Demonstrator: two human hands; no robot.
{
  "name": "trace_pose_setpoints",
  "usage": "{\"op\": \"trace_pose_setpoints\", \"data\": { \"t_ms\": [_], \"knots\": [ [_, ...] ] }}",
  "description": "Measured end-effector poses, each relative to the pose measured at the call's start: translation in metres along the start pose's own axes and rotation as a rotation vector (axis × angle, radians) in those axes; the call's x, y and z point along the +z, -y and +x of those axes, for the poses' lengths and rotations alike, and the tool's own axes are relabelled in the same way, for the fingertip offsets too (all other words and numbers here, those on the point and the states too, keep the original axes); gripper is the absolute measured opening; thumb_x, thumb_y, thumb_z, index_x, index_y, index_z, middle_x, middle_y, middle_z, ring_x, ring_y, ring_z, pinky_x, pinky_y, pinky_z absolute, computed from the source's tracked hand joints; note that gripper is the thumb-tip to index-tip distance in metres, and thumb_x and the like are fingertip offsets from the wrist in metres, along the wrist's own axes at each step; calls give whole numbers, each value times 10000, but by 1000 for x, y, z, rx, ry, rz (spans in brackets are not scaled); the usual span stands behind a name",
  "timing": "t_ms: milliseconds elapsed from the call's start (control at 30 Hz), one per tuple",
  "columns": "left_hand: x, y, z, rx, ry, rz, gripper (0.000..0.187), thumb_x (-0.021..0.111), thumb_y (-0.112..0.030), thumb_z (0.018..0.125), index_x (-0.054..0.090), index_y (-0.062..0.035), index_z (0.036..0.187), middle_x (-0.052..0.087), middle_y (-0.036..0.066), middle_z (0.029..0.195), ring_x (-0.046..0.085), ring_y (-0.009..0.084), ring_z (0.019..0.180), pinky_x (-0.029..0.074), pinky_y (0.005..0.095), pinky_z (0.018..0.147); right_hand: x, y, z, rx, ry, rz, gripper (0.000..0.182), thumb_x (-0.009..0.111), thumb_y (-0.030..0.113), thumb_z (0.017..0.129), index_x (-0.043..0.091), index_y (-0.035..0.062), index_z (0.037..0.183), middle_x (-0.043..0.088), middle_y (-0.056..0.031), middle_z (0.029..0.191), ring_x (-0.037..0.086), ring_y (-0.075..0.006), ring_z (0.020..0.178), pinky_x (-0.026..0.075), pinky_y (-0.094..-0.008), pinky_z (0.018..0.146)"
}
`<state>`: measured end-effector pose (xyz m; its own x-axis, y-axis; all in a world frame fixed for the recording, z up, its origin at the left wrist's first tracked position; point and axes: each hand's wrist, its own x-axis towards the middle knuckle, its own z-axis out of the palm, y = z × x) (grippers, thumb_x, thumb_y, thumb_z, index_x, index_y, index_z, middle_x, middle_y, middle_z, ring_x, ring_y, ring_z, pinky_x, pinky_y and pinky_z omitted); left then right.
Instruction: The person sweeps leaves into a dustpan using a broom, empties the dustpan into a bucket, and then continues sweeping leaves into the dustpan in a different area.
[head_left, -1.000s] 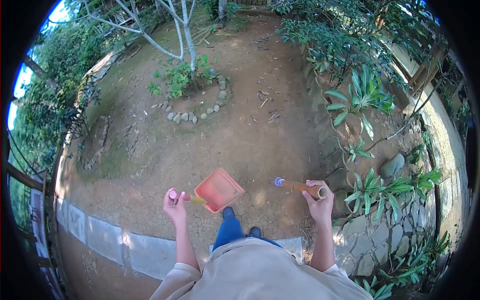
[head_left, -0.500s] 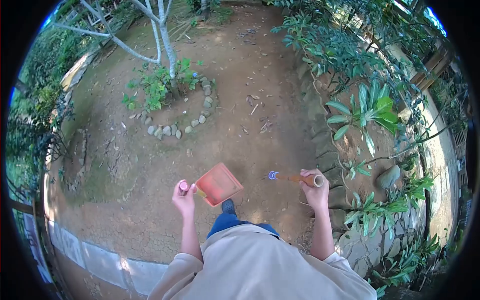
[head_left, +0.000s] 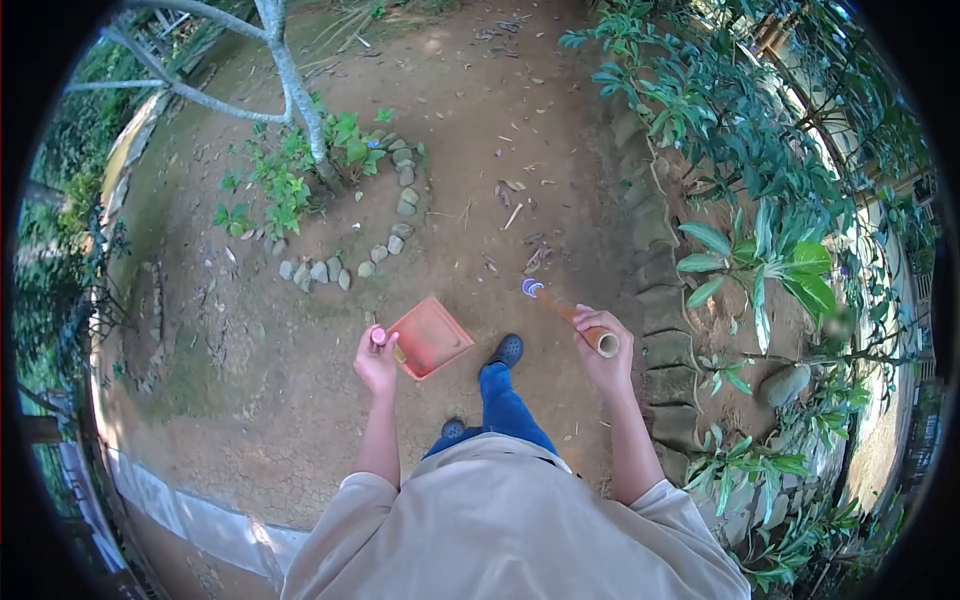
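My left hand (head_left: 377, 366) is closed round the handle of an orange-red dustpan (head_left: 432, 338); the handle's pink end (head_left: 379, 336) shows above the fingers. The pan part lies just right of that hand, over the dirt ground. My right hand (head_left: 607, 352) grips a brown tubular handle (head_left: 598, 338) whose open round end faces up at me. At its far end is a blue and white piece (head_left: 532, 287), pointing forward and left; the bristles, if any, cannot be made out.
Ahead is a dirt path with dry leaves (head_left: 537, 255). A stone ring (head_left: 366, 269) surrounds a tree (head_left: 308, 120) at the left front. Along the right runs a raised edging (head_left: 668, 350) with leafy plants (head_left: 770, 255). A pale kerb (head_left: 205, 520) lies at lower left.
My right foot has come forward into view. The brown handle has shifted left and now points more forward. Tree and stones sit lower left or nearer in view.
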<state>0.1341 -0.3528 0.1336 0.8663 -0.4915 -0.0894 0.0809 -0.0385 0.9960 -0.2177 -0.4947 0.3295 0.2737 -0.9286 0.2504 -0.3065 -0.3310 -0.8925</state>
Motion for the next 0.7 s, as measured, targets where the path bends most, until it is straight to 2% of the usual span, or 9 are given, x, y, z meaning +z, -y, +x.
{"op": "trace_pose_setpoints", "data": {
  "t_ms": [167, 333, 467, 567, 700],
  "knots": [
    [58, 21, 49, -58, -109, -1, 408, 700, 192, 795, 642, 43, 1171, 642, 55, 1049, 627, 141, 974, 576, 297, 877, 22, -57, 93, -34, 66, -3, 196, 703, -136, 723, 656, 20, 831, 724, -99, 928, 699, -304, 1101, 538, -387, 948],
    [109, 40, 94, -84, -126, 228, 386, 730, 155, 793, 662, 25, 1150, 673, 59, 1021, 649, 150, 957, 578, 315, 879, 45, -94, 166, -69, 196, -16, 190, 713, -122, 720, 660, 24, 830, 722, -102, 946, 693, -326, 1108, 537, -407, 966],
    [127, 91, 115, -120, -134, 288, 398, 815, 22, 782, 695, -33, 1157, 732, 108, 1067, 702, 182, 984, 581, 338, 877, 63, -121, 188, -76, 316, -25, 166, 720, -103, 742, 665, 23, 835, 719, -110, 984, 664, -335, 1175, 523, -416, 995],
    [144, 95, 114, -283, -131, 774, 412, 854, -66, 757, 729, -88, 1148, 750, 125, 1067, 724, 203, 978, 579, 352, 864, 77, -124, 189, -55, 322, -56, 158, 724, -88, 753, 673, 30, 845, 723, -120, 1021, 639, -345, 1220, 509, -425, 1019],
    [154, 114, 122, -325, -111, 744, 435, 871, -130, 740, 740, -122, 1155, 758, 128, 1040, 734, 228, 961, 574, 364, 859, 87, -118, 186, 69, 276, -119, 160, 726, -77, 755, 681, 36, 859, 729, -135, 1065, 625, -365, 1238, 491, -441, 1049]
  ]
}}
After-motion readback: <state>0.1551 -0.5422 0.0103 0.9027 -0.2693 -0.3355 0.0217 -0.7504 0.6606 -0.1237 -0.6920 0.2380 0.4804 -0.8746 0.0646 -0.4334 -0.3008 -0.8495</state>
